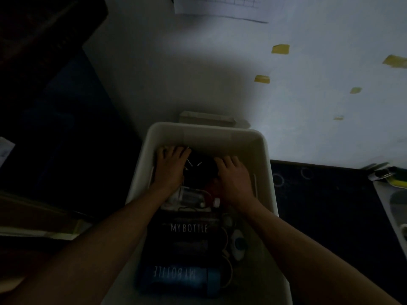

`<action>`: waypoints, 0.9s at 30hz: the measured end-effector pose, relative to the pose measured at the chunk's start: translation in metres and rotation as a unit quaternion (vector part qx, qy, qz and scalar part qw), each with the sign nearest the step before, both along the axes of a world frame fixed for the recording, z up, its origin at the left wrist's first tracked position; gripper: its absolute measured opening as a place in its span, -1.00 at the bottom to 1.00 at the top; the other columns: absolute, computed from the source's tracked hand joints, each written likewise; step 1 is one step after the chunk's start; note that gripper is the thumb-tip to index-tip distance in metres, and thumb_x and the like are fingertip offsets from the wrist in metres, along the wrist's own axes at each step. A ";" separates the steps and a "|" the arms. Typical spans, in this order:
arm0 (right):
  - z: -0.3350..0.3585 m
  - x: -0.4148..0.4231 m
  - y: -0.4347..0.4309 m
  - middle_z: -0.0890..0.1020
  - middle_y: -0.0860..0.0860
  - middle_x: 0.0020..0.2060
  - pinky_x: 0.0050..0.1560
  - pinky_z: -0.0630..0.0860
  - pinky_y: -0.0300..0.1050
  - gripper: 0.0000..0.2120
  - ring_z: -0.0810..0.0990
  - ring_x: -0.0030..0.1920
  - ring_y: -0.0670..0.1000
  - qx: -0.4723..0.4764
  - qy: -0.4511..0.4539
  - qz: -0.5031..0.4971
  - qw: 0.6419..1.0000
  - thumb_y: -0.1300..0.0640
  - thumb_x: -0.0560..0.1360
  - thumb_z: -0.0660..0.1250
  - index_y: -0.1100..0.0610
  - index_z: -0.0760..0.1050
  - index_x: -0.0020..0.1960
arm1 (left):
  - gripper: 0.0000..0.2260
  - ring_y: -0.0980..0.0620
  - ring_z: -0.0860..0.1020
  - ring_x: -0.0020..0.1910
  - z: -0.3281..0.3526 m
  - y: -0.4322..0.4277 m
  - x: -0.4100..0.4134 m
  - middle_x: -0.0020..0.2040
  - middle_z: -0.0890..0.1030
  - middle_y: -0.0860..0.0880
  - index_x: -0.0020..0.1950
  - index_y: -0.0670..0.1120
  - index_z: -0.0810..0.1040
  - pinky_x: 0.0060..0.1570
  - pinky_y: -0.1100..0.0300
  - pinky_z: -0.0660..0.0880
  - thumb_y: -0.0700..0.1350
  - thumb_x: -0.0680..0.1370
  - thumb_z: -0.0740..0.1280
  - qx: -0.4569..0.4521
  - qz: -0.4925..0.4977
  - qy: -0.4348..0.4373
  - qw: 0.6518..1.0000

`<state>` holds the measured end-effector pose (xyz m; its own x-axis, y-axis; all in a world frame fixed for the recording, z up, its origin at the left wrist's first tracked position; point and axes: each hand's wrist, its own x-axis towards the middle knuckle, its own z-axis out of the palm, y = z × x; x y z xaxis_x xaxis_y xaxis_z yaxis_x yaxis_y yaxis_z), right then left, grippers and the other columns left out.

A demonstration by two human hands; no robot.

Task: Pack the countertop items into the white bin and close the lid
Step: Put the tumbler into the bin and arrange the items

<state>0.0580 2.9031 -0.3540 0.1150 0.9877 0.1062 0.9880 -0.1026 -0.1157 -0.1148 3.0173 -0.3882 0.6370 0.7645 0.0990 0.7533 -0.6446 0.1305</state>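
The white bin (pixel 267 164) stands open below me in dim light. Both my hands reach into its far end. My left hand (pixel 170 165) and my right hand (pixel 233 179) lie palm down on a dark object (pixel 203 166) between them, fingers curved over it. Nearer me in the bin lie a clear bottle (pixel 189 195), a black bottle (pixel 187 230) printed "MY BOTTLE" and a blue bottle (pixel 182 278) with the same print. A small white round thing (pixel 239 245) lies at their right. No lid is identifiable.
A dark countertop (pixel 326 201) stretches right of the bin, with a yellow-green item (pixel 396 179) at its far right edge. A pale box (pixel 207 118) sits behind the bin against the white wall. The left side is too dark to read.
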 end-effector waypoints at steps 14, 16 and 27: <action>-0.015 -0.020 -0.017 0.53 0.12 0.20 -0.16 0.41 -0.06 -0.33 0.55 0.08 0.19 -0.097 0.164 -0.023 0.981 0.08 0.46 0.35 0.07 0.15 0.50 | -0.38 -0.15 0.30 0.42 -0.009 -0.015 -0.005 0.44 0.39 -0.09 0.47 -0.06 0.35 0.34 -0.20 0.15 -0.26 0.43 0.41 -0.024 0.016 -0.013 0.999; -0.019 -0.019 -0.020 0.53 0.13 0.20 -0.12 0.46 -0.03 -0.34 0.54 0.08 0.19 -0.101 0.180 -0.030 0.978 0.08 0.47 0.34 0.06 0.14 0.50 | -0.28 -0.16 0.29 0.42 -0.010 -0.015 -0.006 0.44 0.39 -0.11 0.47 -0.06 0.34 0.35 -0.21 0.16 -0.28 0.34 0.46 -0.030 0.007 -0.009 0.999; -0.036 -0.026 -0.037 0.15 0.14 0.48 0.47 0.05 0.24 -0.36 0.10 0.47 0.17 -0.192 0.157 -0.022 0.969 0.03 0.58 0.10 0.14 -0.10 0.56 | -0.22 -0.12 -0.23 0.56 -0.013 -0.022 -0.010 0.60 -0.16 -0.07 0.59 0.01 -0.03 0.48 -0.23 -0.20 -0.07 0.46 0.30 -0.133 -0.015 0.024 0.991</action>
<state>0.0317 2.8665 -0.3899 0.1248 0.9411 -0.3141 0.9040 -0.2383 -0.3548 -0.1249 2.9953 -0.4013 0.6596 0.7395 -0.1346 0.7432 -0.6149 0.2637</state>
